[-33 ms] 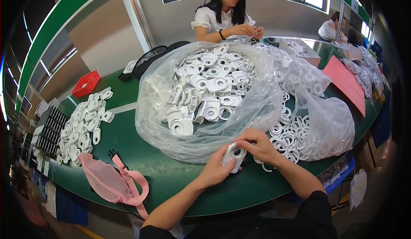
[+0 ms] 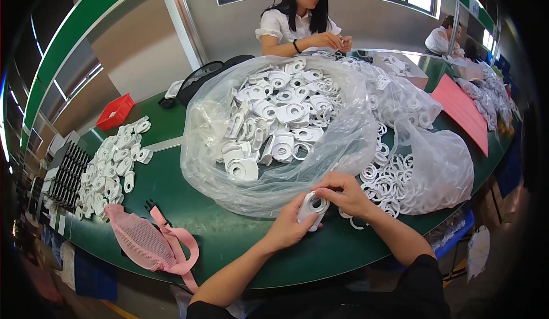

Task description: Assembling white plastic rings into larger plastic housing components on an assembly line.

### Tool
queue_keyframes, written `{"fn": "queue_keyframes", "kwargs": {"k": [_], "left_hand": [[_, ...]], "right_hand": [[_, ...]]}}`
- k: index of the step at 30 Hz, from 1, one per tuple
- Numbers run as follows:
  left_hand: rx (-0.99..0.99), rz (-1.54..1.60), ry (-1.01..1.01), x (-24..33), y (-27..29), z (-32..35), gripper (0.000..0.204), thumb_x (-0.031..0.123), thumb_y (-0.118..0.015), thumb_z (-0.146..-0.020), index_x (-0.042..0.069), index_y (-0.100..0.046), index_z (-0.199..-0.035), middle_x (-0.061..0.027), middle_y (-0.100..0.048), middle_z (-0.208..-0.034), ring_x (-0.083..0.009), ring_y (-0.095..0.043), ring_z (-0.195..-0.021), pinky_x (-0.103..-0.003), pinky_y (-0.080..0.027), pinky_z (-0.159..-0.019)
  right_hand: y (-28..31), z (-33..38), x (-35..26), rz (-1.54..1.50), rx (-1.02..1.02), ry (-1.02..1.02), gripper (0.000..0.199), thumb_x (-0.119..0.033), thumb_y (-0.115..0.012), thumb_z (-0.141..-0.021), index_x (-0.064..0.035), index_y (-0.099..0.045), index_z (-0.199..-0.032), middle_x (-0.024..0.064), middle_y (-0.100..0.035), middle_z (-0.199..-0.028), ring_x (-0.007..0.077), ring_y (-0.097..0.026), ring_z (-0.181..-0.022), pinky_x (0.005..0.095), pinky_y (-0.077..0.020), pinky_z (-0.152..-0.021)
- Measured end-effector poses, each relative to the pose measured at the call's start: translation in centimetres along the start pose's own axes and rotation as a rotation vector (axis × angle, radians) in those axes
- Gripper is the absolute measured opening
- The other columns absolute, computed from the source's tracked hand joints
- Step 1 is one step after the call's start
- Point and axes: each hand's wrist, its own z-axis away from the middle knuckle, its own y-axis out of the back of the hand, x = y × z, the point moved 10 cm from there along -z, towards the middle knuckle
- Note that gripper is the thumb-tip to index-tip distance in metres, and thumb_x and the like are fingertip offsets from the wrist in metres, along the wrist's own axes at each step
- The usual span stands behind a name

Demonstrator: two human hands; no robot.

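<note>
In the head view, near the green table's front edge, the left hand grips a white plastic housing while the right hand pinches a ring on top; best seated squarely, pressed evenly.

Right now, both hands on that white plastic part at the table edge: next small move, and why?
Probably press the ring home with the right hand while the left hand steadies the white plastic housing. Both hands meet on that one piece, right fingertips over its round opening. Loose white rings lie just right of it, and a pile of similar white parts sits far left on the green table.
</note>
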Motion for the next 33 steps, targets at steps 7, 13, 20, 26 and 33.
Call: {"fn": "queue_keyframes", "kwargs": {"k": [7, 13, 20, 26, 33], "left_hand": [[0.145, -0.4, -0.199, 1.2, 1.5, 0.0, 0.02, 0.02, -0.05, -0.092, 0.003, -0.05, -0.104, -0.0171, -0.059, -0.077, -0.0309, -0.059, -0.06, -0.039, -0.043, -0.055], [0.226, -0.604, -0.223, 1.8, 2.2, 0.1, 0.016, 0.019, -0.05, -0.09, 0.004, -0.049, -0.084, -0.0182, -0.054, -0.062, -0.0394, -0.054, -0.061, -0.044, -0.038, -0.051], [0.231, -0.466, -0.182, 0.3, 2.5, -0.2, 0.015, 0.017, -0.049, -0.092, 0.003, -0.051, -0.09, -0.0158, -0.055, -0.067, -0.0273, -0.058, -0.064, -0.038, -0.042, -0.056], [0.209, 0.346, -0.088, -1.2, 1.8, -0.4, 0.024, 0.017, -0.044, -0.096, 0.006, -0.036, -0.116, -0.0038, -0.053, -0.102, -0.0106, -0.053, -0.093, -0.025, -0.048, -0.076], [0.13, 0.156, -0.095, -1.1, 1.2, -0.3, 0.021, 0.023, -0.045, -0.097, 0.004, -0.048, -0.104, -0.0002, -0.05, -0.091, -0.0067, -0.046, -0.084, -0.021, -0.039, -0.073]], "right_hand": [[-0.8, 0.2, 1.1, -0.199, -0.087, -0.13, 0.012, -0.008, -0.061, -0.084, -0.0008, -0.065, -0.094, 0.0048, -0.06, -0.08, 0.0125, -0.054, -0.073, 0.0251, -0.0418, -0.066], [-1.7, 0.3, -0.4, 0.175, -0.083, 0.033, 0.011, -0.011, -0.059, -0.086, -0.0002, -0.059, -0.087, 0.0095, -0.057, -0.077, 0.0192, -0.055, -0.07, 0.0281, -0.0427, -0.065], [-1.5, 0.3, 0.8, 0.062, -0.006, -0.094, 0.016, -0.015, -0.052, -0.091, 0.0001, -0.058, -0.092, 0.0077, -0.059, -0.082, 0.0161, -0.056, -0.075, 0.0279, -0.0437, -0.069], [0.0, 0.5, 2.0, -0.336, 0.174, -0.183, 0.02, -0.018, -0.052, -0.094, 0.0004, -0.059, -0.098, 0.0017, -0.06, -0.085, 0.005, -0.051, -0.077, 0.0197, -0.0413, -0.067], [-0.3, 0.5, 1.8, -0.159, 0.139, -0.149, 0.017, -0.014, -0.054, -0.091, 0.0013, -0.061, -0.089, 0.0024, -0.06, -0.081, 0.0076, -0.053, -0.075, 0.0234, -0.0428, -0.067]]}}
